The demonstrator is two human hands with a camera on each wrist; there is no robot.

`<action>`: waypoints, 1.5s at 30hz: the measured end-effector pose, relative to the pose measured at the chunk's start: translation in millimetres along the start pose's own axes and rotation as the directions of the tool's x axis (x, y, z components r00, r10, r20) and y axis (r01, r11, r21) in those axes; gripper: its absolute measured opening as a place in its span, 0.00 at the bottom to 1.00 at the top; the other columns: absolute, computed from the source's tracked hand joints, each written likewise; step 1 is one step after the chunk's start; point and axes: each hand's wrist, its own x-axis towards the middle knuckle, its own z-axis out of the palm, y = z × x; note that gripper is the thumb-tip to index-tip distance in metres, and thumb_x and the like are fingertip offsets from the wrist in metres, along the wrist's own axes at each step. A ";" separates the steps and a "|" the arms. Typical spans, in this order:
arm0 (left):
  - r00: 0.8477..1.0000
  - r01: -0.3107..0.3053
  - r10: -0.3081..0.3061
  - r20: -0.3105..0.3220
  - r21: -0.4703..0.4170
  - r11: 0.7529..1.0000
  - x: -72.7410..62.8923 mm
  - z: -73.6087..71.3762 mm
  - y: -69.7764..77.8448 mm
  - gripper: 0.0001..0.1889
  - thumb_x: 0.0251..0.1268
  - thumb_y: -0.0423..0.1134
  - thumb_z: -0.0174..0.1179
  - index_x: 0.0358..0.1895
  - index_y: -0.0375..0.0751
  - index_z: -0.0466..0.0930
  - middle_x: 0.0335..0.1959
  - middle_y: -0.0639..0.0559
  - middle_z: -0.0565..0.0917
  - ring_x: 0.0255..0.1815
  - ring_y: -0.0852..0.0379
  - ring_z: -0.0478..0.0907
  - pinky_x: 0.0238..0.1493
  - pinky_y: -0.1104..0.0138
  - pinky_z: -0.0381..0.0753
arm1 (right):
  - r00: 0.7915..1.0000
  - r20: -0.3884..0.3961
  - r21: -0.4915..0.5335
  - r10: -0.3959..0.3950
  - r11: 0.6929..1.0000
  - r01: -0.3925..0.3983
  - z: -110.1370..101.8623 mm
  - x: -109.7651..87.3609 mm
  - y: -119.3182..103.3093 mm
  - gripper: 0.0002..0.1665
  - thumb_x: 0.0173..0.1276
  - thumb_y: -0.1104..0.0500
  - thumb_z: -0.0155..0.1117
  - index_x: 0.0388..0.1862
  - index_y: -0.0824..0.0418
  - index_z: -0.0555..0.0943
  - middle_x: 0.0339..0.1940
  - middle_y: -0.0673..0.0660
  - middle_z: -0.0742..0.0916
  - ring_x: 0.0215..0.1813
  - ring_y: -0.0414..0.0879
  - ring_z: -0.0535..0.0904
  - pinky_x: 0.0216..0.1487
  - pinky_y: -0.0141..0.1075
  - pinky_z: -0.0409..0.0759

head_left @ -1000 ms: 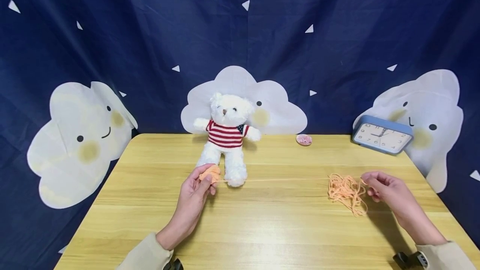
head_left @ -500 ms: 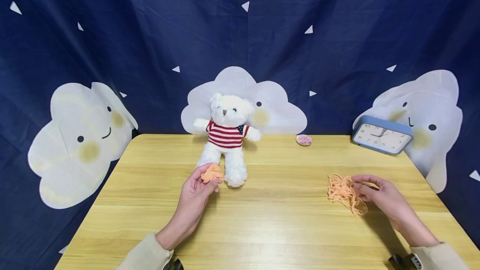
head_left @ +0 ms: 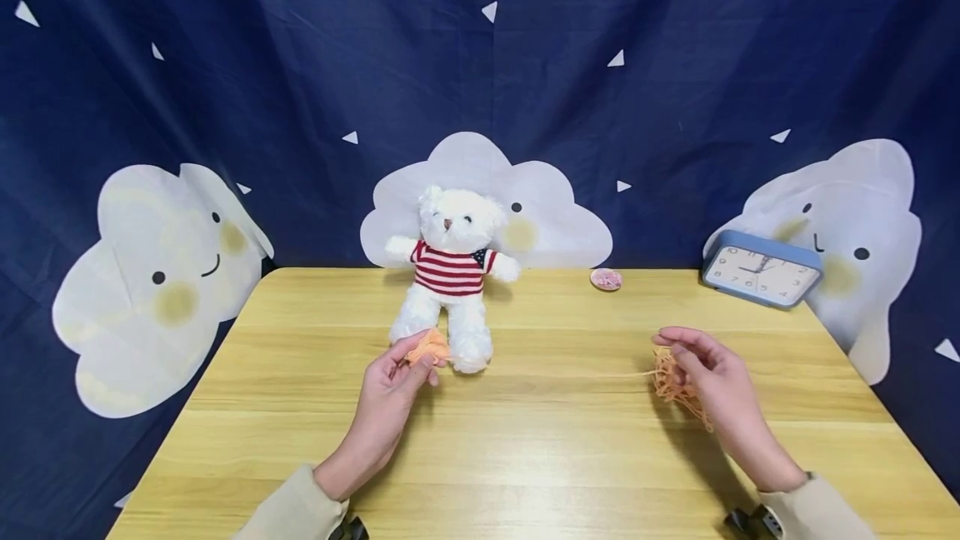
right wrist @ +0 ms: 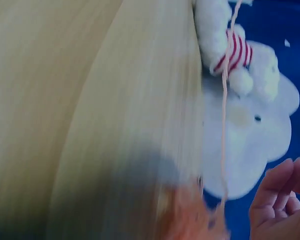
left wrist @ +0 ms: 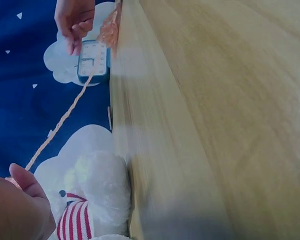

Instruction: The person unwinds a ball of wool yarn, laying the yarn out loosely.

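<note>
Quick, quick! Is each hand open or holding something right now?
Left hand: closed, pinching the orange yarn bundle.
Right hand: open, near the loose yarn pile, apparently holding nothing.

Yarn bunches [head_left: 430, 348]: 2
Yarn strand btwn [right wrist: 224, 120]: 1
Hands [head_left: 388, 397]: 2
Teddy [head_left: 450, 273]: 1
Clock [head_left: 761, 272]: 1
Pink disc [head_left: 606, 279]: 1
Tbl [head_left: 525, 448]: 1
Curtain [head_left: 315, 48]: 1
Clouds [head_left: 138, 273]: 3 vis.
</note>
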 end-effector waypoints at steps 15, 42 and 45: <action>0.995 0.052 -0.050 -0.087 0.025 0.998 0.7 2.2 3.9 0.22 0.81 0.27 0.62 0.72 0.25 0.77 0.53 0.53 0.85 0.43 0.65 0.78 0.45 0.73 0.83 | 0.898 0.439 0.006 0.017 1.000 -0.022 103.3 -9.1 -13.0 0.23 0.80 0.64 0.66 0.70 0.71 0.79 0.58 0.70 0.84 0.35 0.45 0.80 0.40 0.33 0.84; 0.998 0.057 -0.057 0.006 -0.171 0.984 6.1 -3.3 0.2 0.24 0.74 0.20 0.64 0.70 0.24 0.75 0.40 0.52 0.83 0.36 0.65 0.79 0.39 0.75 0.83 | 0.855 0.517 -0.012 0.048 0.999 -0.049 103.5 -9.4 -16.1 0.18 0.81 0.61 0.67 0.53 0.78 0.81 0.37 0.58 0.85 0.36 0.43 0.80 0.38 0.31 0.82; 0.998 0.060 -0.058 0.013 -0.177 0.982 5.5 -4.7 -0.4 0.25 0.73 0.19 0.63 0.71 0.25 0.74 0.41 0.52 0.84 0.39 0.64 0.80 0.41 0.75 0.84 | 0.870 0.489 0.009 0.056 0.998 -0.069 96.7 -9.3 -18.0 0.17 0.81 0.61 0.66 0.53 0.77 0.81 0.38 0.58 0.86 0.37 0.43 0.80 0.39 0.31 0.83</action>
